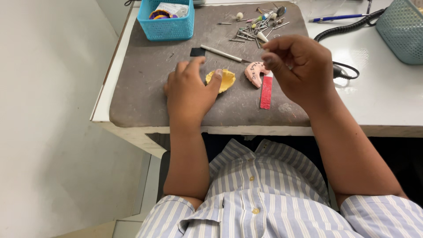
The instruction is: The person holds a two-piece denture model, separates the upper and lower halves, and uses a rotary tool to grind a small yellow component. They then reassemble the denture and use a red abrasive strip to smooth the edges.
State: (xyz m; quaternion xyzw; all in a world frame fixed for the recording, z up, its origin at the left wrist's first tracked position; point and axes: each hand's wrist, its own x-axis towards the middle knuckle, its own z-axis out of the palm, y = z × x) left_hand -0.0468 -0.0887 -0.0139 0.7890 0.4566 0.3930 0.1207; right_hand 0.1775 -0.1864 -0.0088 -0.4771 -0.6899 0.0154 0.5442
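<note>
A person in a blue-and-white striped shirt (260, 194) is sitting at a white workbench (379, 97), both forearms reaching over a grey-brown work mat (145, 83).

The left hand (189, 90) is lying flat and relaxed on the mat, fingers spread, its thumb tip touching the near edge of a yellow wax tray (225, 79) shaped like a shallow shell. The tray is lying open side up just right of that hand, its broad curve pointing away from the person.

The right hand (299, 66) is hovering above the mat with thumb and fingertips pinched together; whether anything is held between them cannot be told.

Just left of that hand, a pink horseshoe-shaped denture base (255, 72) with dark handwriting on it is lying on the mat. A narrow red strip (266, 91) is lying beside it, its long axis running toward the person.

A slim metal hand tool (222, 53) is lying beyond the tray, its axis slanting from upper left to lower right, next to a small black square (198, 52). A heap of metal burs (257, 28) is spreading across the far edge of the mat.

A turquoise plastic basket (166, 20) is standing at the mat's far left corner; a second teal basket (403, 31) is standing at the bench's far right, near a blue pen (337, 18) and a black coiled cable (348, 28).
</note>
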